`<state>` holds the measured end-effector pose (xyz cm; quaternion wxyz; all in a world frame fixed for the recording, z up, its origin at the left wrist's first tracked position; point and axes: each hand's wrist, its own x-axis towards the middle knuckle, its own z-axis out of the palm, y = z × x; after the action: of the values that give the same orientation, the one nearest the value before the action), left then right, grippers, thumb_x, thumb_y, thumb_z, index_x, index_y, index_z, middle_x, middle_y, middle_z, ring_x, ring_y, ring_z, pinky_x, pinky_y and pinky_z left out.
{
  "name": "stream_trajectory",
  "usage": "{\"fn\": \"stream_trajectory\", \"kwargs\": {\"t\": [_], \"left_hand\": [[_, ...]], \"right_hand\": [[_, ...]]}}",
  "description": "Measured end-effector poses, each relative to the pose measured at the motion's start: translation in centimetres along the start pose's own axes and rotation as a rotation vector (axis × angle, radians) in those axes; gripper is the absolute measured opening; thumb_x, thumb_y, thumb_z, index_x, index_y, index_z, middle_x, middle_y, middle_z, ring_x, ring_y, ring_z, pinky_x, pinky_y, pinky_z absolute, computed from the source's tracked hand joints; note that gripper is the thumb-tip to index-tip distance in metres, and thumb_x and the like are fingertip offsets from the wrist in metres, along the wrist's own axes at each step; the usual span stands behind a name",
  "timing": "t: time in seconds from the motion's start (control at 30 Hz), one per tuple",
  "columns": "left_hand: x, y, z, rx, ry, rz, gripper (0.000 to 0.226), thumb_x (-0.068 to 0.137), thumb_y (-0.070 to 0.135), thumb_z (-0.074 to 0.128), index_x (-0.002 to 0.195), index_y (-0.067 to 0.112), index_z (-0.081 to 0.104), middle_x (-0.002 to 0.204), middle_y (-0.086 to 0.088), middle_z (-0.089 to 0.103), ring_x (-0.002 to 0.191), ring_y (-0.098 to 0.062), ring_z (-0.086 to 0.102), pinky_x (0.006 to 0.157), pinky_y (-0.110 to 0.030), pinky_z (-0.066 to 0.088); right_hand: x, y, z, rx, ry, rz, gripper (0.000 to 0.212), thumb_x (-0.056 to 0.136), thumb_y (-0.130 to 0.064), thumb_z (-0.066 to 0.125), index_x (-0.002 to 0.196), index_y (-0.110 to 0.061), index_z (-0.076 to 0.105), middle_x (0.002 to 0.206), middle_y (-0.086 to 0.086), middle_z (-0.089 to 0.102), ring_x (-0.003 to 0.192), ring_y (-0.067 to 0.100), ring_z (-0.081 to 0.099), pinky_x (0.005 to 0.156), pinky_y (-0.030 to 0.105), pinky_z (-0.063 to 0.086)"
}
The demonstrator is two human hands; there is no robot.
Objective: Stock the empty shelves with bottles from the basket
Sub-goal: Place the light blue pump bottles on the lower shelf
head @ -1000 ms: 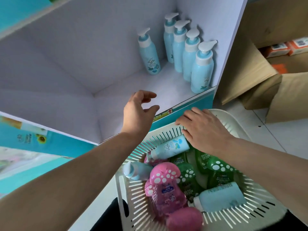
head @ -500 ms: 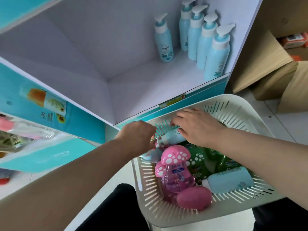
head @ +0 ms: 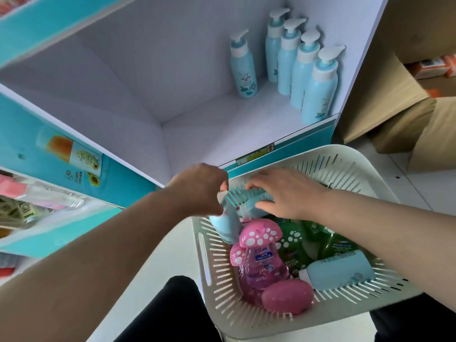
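A white slotted basket [head: 365,174] sits on my lap below the shelf. My left hand [head: 199,188] is closed on the pump top of a light blue bottle [head: 225,224] that hangs tilted at the basket's left wall. My right hand [head: 286,191] lies over a second light blue bottle [head: 254,207] lying at the basket's far side, fingers curled around it. Also in the basket are pink mushroom-cap bottles [head: 259,253], green bottles [head: 328,240] and another blue bottle [head: 340,274] lying on its side. Several blue pump bottles [head: 306,70] stand at the right of the white shelf [head: 222,129].
The shelf's left and middle floor holds nothing. A lower shelf at the left [head: 32,208] holds packaged goods. Brown cardboard boxes [head: 394,99] stand to the right of the shelf unit. White floor tiles [head: 419,191] show beyond the basket.
My left hand dropped from the shelf edge into the basket and took hold of a blue bottle, lifting it at the left wall. My right hand closed over the other blue bottle.
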<state>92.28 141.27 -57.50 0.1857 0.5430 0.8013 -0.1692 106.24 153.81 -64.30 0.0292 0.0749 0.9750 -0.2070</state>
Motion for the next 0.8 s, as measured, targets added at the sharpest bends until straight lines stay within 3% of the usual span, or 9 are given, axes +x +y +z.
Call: {"fn": "stream_trajectory", "kwargs": {"t": [0.2, 0.33, 0.43, 0.53, 0.6, 0.7, 0.8], "left_hand": [[0.9, 1.0, -6.6, -0.13, 0.151, 0.021, 0.029, 0.072, 0.028, 0.072, 0.101, 0.029, 0.07, 0.098, 0.012, 0.068, 0.09, -0.009, 0.062, 0.087, -0.027, 0.052], [1.8, 1.9, -9.3, -0.314, 0.232, 0.023, 0.026, 0.073, 0.025, 0.074, 0.098, 0.026, 0.073, 0.091, 0.014, 0.071, 0.082, -0.002, 0.065, 0.078, -0.015, 0.047], [2.9, 2.7, -9.6, -0.497, 0.348, -0.007, 0.031, 0.072, 0.025, 0.078, 0.103, 0.025, 0.072, 0.089, 0.012, 0.07, 0.074, 0.0, 0.063, 0.076, -0.014, 0.047], [4.3, 3.5, -8.4, -0.841, 0.347, -0.077, 0.046, 0.064, 0.025, 0.086, 0.106, 0.02, 0.067, 0.09, 0.004, 0.068, 0.074, -0.012, 0.065, 0.077, -0.03, 0.058], [5.1, 4.3, -7.5, -0.956, 0.325, -0.115, 0.043, 0.059, 0.021, 0.088, 0.096, 0.014, 0.066, 0.086, -0.006, 0.069, 0.07, -0.021, 0.065, 0.072, -0.043, 0.06], [6.1, 5.1, -6.8, -1.095, 0.376, -0.123, 0.04, 0.059, 0.016, 0.088, 0.092, 0.01, 0.067, 0.089, -0.012, 0.072, 0.083, -0.032, 0.07, 0.074, -0.049, 0.059], [7.2, 5.0, -7.2, -1.159, 0.46, -0.106, 0.033, 0.064, 0.012, 0.085, 0.092, 0.012, 0.068, 0.087, -0.006, 0.073, 0.084, -0.026, 0.07, 0.076, -0.047, 0.059]], "right_hand": [[0.3, 0.0, -1.0, 0.243, 0.015, 0.1, 0.077, 0.065, -0.052, 0.078, 0.128, -0.021, 0.047, 0.122, -0.003, 0.062, 0.108, 0.016, 0.059, 0.09, 0.035, 0.048], [-0.4, 0.4, -2.2, 0.359, 0.131, 0.206, 0.077, 0.062, -0.047, 0.083, 0.123, -0.02, 0.047, 0.113, -0.005, 0.064, 0.097, 0.016, 0.062, 0.073, 0.025, 0.042], [-0.8, 1.4, -2.9, 0.451, 0.231, 0.304, 0.075, 0.063, -0.042, 0.082, 0.121, -0.02, 0.042, 0.11, -0.003, 0.063, 0.097, 0.018, 0.062, 0.072, 0.027, 0.042], [-0.8, 2.7, -3.7, 0.564, 0.274, 0.361, 0.069, 0.065, -0.039, 0.082, 0.118, -0.021, 0.041, 0.111, -0.004, 0.062, 0.099, 0.018, 0.061, 0.08, 0.032, 0.047], [-0.6, 3.5, -4.2, 0.606, 0.287, 0.383, 0.066, 0.067, -0.037, 0.08, 0.119, -0.024, 0.041, 0.114, -0.005, 0.062, 0.103, 0.017, 0.06, 0.085, 0.035, 0.048], [-0.1, 4.2, -4.5, 0.651, 0.345, 0.387, 0.066, 0.069, -0.036, 0.078, 0.122, -0.027, 0.04, 0.117, -0.002, 0.063, 0.106, 0.02, 0.06, 0.089, 0.042, 0.049], [0.6, 5.1, -5.0, 0.642, 0.442, 0.355, 0.069, 0.073, -0.033, 0.077, 0.131, -0.027, 0.04, 0.125, -0.002, 0.06, 0.114, 0.021, 0.057, 0.094, 0.043, 0.046]]}}
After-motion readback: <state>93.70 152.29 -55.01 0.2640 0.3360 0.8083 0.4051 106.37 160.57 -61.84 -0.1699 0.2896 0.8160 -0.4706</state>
